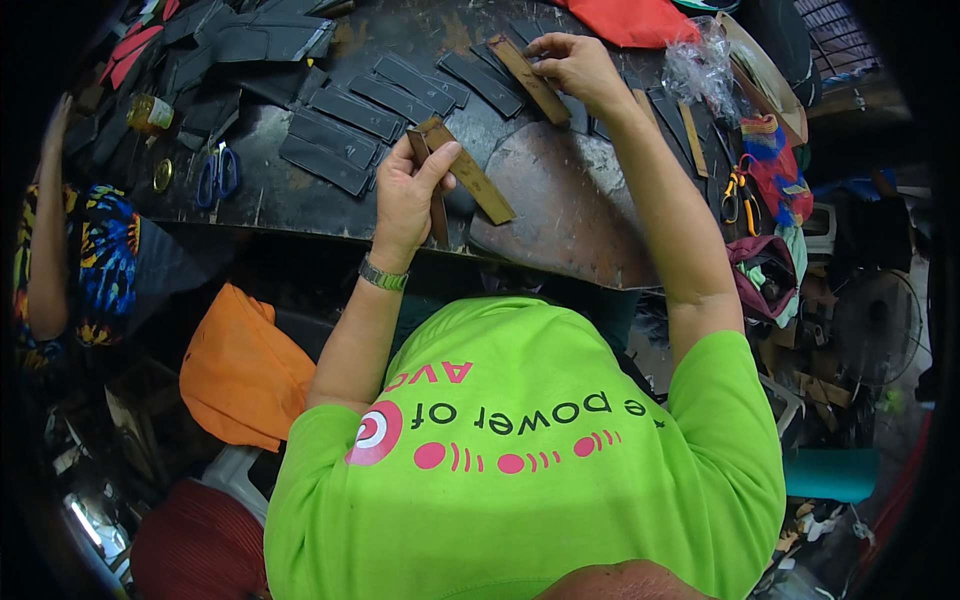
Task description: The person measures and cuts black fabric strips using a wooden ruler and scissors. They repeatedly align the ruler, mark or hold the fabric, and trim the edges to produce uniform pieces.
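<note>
A co-worker's arm [45,240] is cut off at the left rim (hand blurred).

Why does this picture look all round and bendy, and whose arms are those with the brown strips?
The camera sits on a person's head and looks down, so you see their green shirt and both arms. Its very wide lens bends the edges. The left hand holds brown strips over the dark worktable. The right hand reaches farther out and pinches another brown strip. Rows of black strips lie on the table, with blue scissors nearby. Another person's arm shows at the left edge.
</note>
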The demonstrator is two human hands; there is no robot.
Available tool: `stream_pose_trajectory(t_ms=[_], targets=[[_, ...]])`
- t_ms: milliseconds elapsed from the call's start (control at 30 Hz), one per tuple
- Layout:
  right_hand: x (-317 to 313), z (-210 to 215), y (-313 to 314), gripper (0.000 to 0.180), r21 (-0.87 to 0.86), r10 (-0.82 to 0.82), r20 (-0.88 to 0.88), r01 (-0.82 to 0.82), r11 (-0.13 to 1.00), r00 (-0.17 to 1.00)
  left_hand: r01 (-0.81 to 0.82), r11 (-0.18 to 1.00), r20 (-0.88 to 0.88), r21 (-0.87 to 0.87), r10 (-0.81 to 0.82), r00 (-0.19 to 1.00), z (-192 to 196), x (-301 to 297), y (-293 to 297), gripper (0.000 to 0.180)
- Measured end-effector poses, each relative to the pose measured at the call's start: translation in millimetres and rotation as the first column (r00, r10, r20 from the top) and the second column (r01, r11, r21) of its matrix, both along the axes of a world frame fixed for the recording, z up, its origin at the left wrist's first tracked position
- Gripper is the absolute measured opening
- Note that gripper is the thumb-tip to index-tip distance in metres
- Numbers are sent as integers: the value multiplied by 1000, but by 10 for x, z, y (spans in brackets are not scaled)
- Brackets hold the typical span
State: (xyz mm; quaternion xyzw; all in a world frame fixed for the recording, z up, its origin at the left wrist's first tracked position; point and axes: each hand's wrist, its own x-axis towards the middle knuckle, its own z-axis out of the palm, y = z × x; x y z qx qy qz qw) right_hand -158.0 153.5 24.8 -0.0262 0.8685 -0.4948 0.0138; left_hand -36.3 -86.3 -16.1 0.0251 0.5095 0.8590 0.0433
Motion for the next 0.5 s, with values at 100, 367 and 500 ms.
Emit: stream_pose_trajectory(t_ms=[100, 367, 500], targets=[[-107, -111, -45, 26, 276, -3, -114, 34, 961, 993, 5, 1000, 3, -13, -4, 1000, 1, -4, 7, 11], [-125, -268, 59, 29, 129, -66, -106, 79, 988, 992, 17, 1000, -16, -8, -17, 1000, -18, 2, -5, 12], [-152, -236, 77, 28, 173, -83, -142, 107, 979, 986, 6, 1000, -6, 5, -6, 1000, 7, -7, 7, 12]])
